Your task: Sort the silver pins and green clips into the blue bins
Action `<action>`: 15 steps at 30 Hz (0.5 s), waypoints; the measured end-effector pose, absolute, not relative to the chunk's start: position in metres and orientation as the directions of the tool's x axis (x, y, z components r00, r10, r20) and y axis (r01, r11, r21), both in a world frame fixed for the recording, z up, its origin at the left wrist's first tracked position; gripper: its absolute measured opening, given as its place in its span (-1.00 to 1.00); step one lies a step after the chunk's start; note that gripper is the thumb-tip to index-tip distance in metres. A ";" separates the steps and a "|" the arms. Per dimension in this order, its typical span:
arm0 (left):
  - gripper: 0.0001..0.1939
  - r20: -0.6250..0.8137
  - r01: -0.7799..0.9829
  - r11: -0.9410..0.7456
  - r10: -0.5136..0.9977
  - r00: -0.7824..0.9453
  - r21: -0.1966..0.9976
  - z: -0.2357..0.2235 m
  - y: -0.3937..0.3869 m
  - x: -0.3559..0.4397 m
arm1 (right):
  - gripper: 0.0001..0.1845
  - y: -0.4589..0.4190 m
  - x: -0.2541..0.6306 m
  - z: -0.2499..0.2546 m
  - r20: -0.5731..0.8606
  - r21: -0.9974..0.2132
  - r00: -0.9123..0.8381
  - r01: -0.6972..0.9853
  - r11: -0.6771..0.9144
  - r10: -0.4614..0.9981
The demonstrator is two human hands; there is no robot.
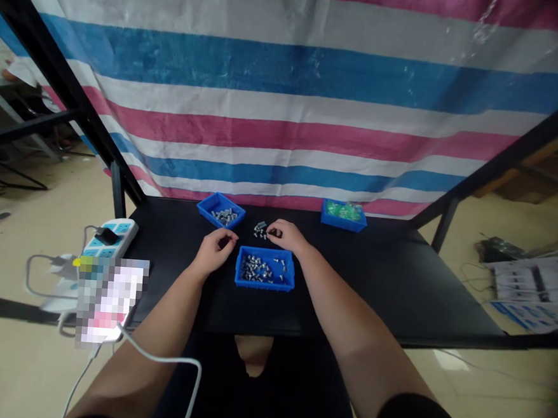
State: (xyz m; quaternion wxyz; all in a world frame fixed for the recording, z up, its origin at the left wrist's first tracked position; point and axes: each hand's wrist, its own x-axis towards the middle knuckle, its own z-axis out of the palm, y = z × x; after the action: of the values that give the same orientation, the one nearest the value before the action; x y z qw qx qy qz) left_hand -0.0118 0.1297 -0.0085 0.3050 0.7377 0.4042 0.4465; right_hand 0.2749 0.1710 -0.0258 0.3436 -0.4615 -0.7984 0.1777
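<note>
My left hand [215, 253] is closed, thumb against curled fingers, between the back left blue tray and the front one; whatever it holds is too small to make out. My right hand [288, 236] pinches at the edge of a small pile of screws [260, 229] on the table, and its fingertips hide what is between them. Just below both hands sits a blue tray [264, 287] with many loose metal screws [254, 270], mostly on its left side. Behind my left hand a tilted blue tray [206, 214] contains small grey metal pieces [225, 216].
At the back right, another blue tray [343, 224] holds green items in clear plastic. Power strips [114, 236] and a blurred-out phone [114, 299] with a white cable lie left on the black table [373, 292]. A striped sheet [294, 133] hangs behind.
</note>
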 end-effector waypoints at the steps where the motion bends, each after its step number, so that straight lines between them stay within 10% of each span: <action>1: -0.81 0.391 0.263 -0.450 0.886 0.248 0.854 -0.008 0.129 -0.012 | -0.88 0.170 0.275 -0.028 0.399 -0.599 -0.312 0.623 0.503 0.862; 15: -0.66 0.230 -0.036 -0.235 0.890 0.393 0.971 -0.001 0.120 -0.004 | -0.82 0.167 0.275 -0.041 0.421 -0.639 -0.161 0.646 0.418 0.892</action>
State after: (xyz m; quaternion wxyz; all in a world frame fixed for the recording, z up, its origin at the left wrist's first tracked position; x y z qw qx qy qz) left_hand -0.0040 0.1200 -0.0013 0.5237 0.6499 0.3287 0.4420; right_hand 0.2752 0.1666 -0.0407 0.3914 -0.5158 -0.7456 0.1574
